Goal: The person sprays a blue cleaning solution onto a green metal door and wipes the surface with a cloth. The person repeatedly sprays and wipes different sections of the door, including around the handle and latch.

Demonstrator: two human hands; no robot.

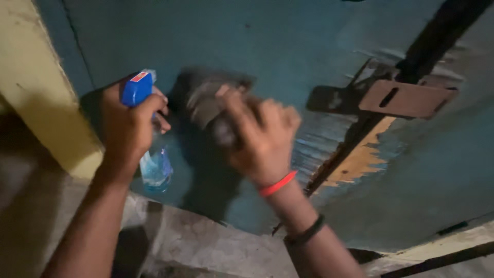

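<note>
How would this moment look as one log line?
left hand: holds spray bottle | right hand: presses cloth on door | latch: untouched

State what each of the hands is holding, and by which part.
Left hand: spray bottle, gripped at its blue trigger head. Right hand: grey cloth, bunched under the fingers.

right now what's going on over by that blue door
A person faces a worn blue-green door. The left hand grips a spray bottle with a blue trigger head and clear body, held upright close to the door. The right hand, motion-blurred, presses a dark cloth against the door's surface. A rusty metal hasp sits to the right, beside a patch where paint has peeled to bare wood.
</note>
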